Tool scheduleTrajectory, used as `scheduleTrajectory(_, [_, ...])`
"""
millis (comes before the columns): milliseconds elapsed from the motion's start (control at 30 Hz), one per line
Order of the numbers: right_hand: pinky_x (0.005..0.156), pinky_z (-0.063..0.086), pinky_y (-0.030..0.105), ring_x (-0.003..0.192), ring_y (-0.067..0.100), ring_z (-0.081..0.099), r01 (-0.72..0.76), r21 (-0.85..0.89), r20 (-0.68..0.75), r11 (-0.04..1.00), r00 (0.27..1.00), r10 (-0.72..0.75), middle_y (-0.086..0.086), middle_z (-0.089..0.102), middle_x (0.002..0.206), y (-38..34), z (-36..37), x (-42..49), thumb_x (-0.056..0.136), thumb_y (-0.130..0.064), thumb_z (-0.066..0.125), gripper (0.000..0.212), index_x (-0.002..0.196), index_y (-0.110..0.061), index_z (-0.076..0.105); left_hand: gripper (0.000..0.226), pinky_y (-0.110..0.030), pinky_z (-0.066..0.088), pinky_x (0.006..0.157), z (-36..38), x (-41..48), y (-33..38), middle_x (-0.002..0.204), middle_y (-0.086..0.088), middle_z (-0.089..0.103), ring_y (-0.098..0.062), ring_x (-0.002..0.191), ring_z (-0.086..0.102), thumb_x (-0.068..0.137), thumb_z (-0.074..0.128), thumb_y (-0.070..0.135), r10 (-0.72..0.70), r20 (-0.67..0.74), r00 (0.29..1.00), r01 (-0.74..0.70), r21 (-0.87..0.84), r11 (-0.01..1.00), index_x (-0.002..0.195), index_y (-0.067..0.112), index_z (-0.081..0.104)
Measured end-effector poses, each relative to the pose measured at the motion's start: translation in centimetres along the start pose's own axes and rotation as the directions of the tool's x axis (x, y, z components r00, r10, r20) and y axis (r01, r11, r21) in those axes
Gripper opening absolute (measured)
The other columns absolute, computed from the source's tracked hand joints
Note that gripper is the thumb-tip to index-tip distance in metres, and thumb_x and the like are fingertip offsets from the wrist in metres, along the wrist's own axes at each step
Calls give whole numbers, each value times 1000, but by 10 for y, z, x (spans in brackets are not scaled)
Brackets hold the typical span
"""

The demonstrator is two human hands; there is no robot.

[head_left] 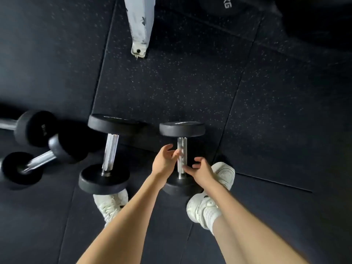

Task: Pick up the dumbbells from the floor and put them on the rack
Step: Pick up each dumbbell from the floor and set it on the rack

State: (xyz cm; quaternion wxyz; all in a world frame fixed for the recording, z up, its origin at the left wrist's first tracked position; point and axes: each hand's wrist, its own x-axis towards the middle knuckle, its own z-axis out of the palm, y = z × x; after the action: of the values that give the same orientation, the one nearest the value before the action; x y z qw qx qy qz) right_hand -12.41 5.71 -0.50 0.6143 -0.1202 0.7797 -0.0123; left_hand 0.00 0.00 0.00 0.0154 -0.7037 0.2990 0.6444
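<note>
Both hands, left hand (pixel 165 161) and right hand (pixel 201 171), are reaching unclenched around the handle of the dumbbell (pixel 182 157) lying on the floor mat (pixel 190 82) between the shoes (pixel 213 195), risking a heavy slip onto toes.

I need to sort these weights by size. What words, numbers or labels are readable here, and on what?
"KG" on the black weight plate at the top edge; any number before it is cut off.
Faint marking on the end of the far-left dumbbell: too blurred to read.
Pale strips on the top heads of the larger dumbbell and the reached-for dumbbell: too small to read.
</note>
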Motion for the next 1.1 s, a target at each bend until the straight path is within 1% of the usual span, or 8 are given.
scheduleTrajectory(133, [53,40,2,87,15,56,15,36,109,999,994,-19,11,62,113,11,11,35,83,-19,73,63,135,-6,40,49,-19,43,77,17,33,-4,124,-2,60,-10,102,55,92,59,29,15,100,995,-5,-97,995,136,17,43])
scheduleTrajectory(200, [49,39,3,76,9,57,30,-6,152,1000,988,-29,3,64,100,12,16,45,82,-19,73,54,127,-8,46,42,-11,47,64,21,42,-4,112,1,62,-9,96,59,91,61,26,27,164,986,-4,-136,991,130,19,47])
scheduleTrajectory(267, [53,40,9,73,8,57,77,-66,173,995,983,-65,-2,63,89,12,20,49,81,-22,75,45,117,-6,53,31,-10,52,61,22,46,-6,99,0,65,-10,88,62,90,63,22,34,194,980,-1,-168,986,119,21,52])
scheduleTrajectory(400, [64,47,21,72,18,62,92,-15,154,996,984,-89,6,68,82,12,22,47,84,-15,70,21,102,-10,60,19,-33,55,78,25,46,-10,90,-7,67,-19,84,64,87,66,14,12,163,987,33,-269,963,100,25,59])
scheduleTrajectory(533, [74,50,36,79,24,65,117,-25,118,993,987,-113,6,69,85,10,22,36,83,-21,68,15,95,-14,62,37,-35,54,84,27,39,-4,89,-4,67,-19,86,63,88,64,10,-15,131,991,54,-301,952,123,19,56])
scheduleTrajectory(667, [89,52,44,94,28,68,102,-64,171,993,981,-90,6,71,98,3,17,9,82,-29,71,28,106,-17,62,48,-26,55,73,17,17,-1,90,-4,66,-16,83,63,89,64,14,-54,123,991,89,-301,950,134,21,50])
scheduleTrajectory(967, [94,49,37,102,22,63,93,-62,236,994,969,-76,4,68,108,-34,-11,-160,83,-24,72,36,115,-15,59,67,-34,54,87,-27,-131,47,94,-1,69,-17,89,65,85,69,12,-54,81,995,76,-304,950,144,20,39])
scheduleTrajectory(1100, [89,50,32,96,18,64,146,-48,218,988,967,-132,-1,69,99,-58,-34,-266,81,-22,72,29,106,-18,60,67,-18,54,68,-55,-235,97,86,5,69,-7,79,65,84,70,11,14,48,999,0,-280,960,143,17,39])
